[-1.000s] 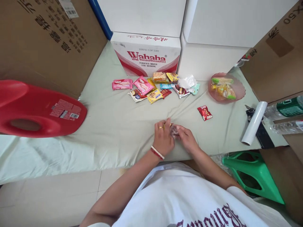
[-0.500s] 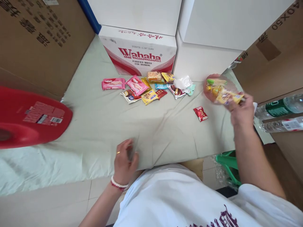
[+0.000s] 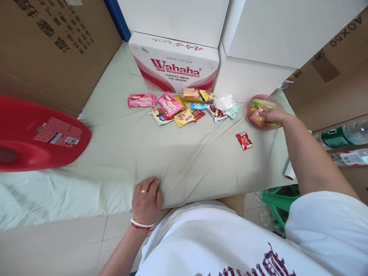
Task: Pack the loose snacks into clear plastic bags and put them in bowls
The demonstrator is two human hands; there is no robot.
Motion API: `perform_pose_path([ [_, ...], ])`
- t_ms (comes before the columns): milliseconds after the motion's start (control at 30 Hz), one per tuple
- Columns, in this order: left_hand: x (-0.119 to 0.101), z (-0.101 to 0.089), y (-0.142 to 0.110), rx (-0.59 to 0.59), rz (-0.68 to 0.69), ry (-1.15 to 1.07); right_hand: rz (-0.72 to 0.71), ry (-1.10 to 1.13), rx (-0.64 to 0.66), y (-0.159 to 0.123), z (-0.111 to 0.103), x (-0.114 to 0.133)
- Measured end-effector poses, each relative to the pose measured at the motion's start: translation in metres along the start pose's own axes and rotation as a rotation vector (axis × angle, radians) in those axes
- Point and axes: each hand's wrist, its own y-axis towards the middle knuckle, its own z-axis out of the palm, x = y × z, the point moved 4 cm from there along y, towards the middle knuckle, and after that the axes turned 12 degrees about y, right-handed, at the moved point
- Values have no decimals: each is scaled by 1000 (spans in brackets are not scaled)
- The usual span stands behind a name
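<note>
My right hand (image 3: 274, 115) reaches into a pink see-through bowl (image 3: 262, 125) at the right, its fingertips closed on a yellowish snack packet (image 3: 257, 116); some fingers are hidden. A green-and-cream item (image 3: 263, 102) lies in the bowl beside it. Near the table's front edge my left hand (image 3: 147, 201) rests on the cloth, fingers curled and holding nothing. A small red packet (image 3: 244, 140) lies by itself left of the bowl. Pink wafer packs (image 3: 170, 103), a yellow packet (image 3: 184, 118) and several other snacks form a loose group at the back.
Behind the snacks stands a Wahaha water carton (image 3: 175, 71), with white boxes (image 3: 255, 76) to its right. A red jug (image 3: 46, 134) stands at the left. Plastic bottles (image 3: 339, 138) lie at the right, above a green stool (image 3: 277, 201).
My right hand has moved left and down into the bowl with the snack packet. My left hand has turned palm-down and settled on the cloth, fingers curled.
</note>
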Motion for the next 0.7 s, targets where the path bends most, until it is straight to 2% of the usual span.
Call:
perform_pose_path([
  [100,0,-1,-1,0,1,3,40,-57,95,-3,14,-6],
  [233,-1,-1,-1,-6,-24,26,115,-160,148,-14,11,-2],
  [267,-2,-1,-1,-6,-29,28,125,-187,112,-17,6,4],
  [333,-3,0,-1,-3,-42,31,85,-218,-80,-21,-8,25],
  [400,-3,0,-2,1,-65,34,-28,-186,-288,-22,-16,56],
  [433,-3,1,-2,3,-76,34,-96,-135,-327,-20,-14,73],
  [533,-2,2,-3,7,-99,21,-208,128,-202,0,16,122],
  [600,-2,3,-4,24,-116,0,-170,262,-197,17,42,147],
  [700,0,6,-6,63,-147,-38,-82,324,-190,40,78,169],
])
